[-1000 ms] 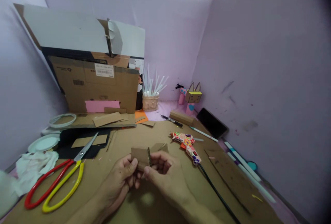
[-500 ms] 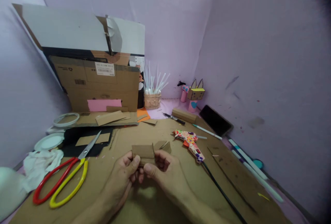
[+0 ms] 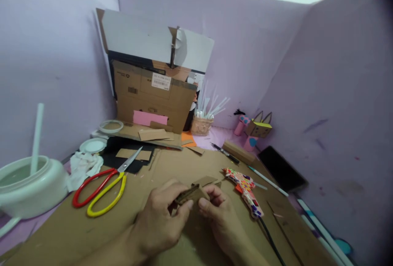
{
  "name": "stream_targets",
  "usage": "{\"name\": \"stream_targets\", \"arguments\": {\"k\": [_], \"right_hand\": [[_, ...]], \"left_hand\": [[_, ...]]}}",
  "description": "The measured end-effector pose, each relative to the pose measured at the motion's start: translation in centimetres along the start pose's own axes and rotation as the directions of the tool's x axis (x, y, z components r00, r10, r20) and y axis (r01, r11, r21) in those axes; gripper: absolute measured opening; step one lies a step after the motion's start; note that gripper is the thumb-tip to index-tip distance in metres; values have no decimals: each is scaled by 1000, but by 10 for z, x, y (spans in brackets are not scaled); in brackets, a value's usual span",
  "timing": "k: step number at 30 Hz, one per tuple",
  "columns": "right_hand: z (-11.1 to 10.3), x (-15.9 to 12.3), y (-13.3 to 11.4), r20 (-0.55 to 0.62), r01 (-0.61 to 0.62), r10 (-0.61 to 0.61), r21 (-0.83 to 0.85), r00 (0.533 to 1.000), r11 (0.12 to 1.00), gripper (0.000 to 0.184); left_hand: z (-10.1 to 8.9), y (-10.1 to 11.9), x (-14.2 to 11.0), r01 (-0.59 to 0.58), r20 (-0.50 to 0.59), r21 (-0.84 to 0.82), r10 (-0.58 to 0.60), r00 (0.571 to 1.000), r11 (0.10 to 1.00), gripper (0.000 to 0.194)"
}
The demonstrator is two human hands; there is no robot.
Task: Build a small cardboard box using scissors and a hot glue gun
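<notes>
Between both hands is a small folded piece of cardboard (image 3: 194,195), its edge turned toward me. My left hand (image 3: 166,213) is closed around its left side, thumb in front. The thumb and fingers of my right hand (image 3: 219,208) pinch its right end. Just behind the hands lie loose cardboard scraps (image 3: 206,181), partly hidden. To the right rests a glue gun (image 3: 245,188) with a colourful pattern and a black cord. Scissors (image 3: 106,188) with one red and one yellow handle lie to the left, their blades pointing away from me.
A cardboard box panel (image 3: 147,98) leans at the back, beside a basket of white sticks (image 3: 202,125). A phone (image 3: 282,168), a pen (image 3: 224,152) and a cat-faced cardboard figure (image 3: 259,129) are at the right. A white pot (image 3: 37,192) stands at the left.
The view has swung left and tilted, bringing the white pot fully in. The cardboard piece was held with its flat face toward me; now it is turned edge-on, and my left hand wraps over it.
</notes>
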State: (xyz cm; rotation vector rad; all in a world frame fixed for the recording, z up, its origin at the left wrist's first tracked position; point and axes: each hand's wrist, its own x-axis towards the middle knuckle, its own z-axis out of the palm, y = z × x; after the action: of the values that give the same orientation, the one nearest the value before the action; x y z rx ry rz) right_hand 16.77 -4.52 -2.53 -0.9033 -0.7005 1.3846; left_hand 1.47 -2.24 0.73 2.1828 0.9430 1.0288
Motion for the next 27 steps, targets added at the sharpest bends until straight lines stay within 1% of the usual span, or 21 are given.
{"name": "stream_targets", "arguments": {"k": [3, 4, 6, 8, 10, 12, 13, 16, 21, 25, 27], "right_hand": [[-1, -3, 2, 54, 15, -17, 37, 998, 999, 28], [-1, -3, 3, 71, 20, -22, 28, 997, 999, 27], [-4, -4, 3, 98, 59, -54, -43, 994, 997, 23], [-6, -4, 3, 82, 109, -97, -158, 992, 981, 25], [-8, -4, 1, 24, 160, -160, -280, 987, 947, 29], [-9, -4, -1, -1, 229, -247, -368, 969, 901, 23], [-9, -3, -2, 13, 276, -294, -390, 956, 879, 18], [-10, -3, -1, 100, 399, -392, -385, 914, 832, 7], [-11, -2, 3, 194, 511, -473, -324, 859, 796, 6], [-9, -3, 1, 215, 533, -488, -308, 846, 788, 5], [-9, -3, 0, 204, 500, -457, -339, 866, 797, 6]], "left_hand": [[0, -2, 1, 99, 11, -50, -99, 995, 994, 13], [0, -2, 2, 115, 20, -61, -114, 993, 991, 15], [-2, -3, 3, 117, 30, -70, -115, 993, 991, 16], [-4, -3, 4, 96, 35, -64, -94, 995, 993, 15], [-6, -2, 5, 56, 59, -68, -52, 997, 996, 16], [-7, -2, 4, -9, 83, -82, 16, 996, 997, 17], [-7, -2, 3, -43, 91, -91, 51, 995, 995, 18], [-7, -3, 1, -110, 100, -84, 118, 988, 990, 20], [-8, -4, -1, -182, 112, -40, 185, 976, 983, 22], [-9, -3, -2, -226, 110, -49, 230, 967, 973, 25], [-9, -3, 0, -182, 102, -88, 191, 976, 979, 23]]}}
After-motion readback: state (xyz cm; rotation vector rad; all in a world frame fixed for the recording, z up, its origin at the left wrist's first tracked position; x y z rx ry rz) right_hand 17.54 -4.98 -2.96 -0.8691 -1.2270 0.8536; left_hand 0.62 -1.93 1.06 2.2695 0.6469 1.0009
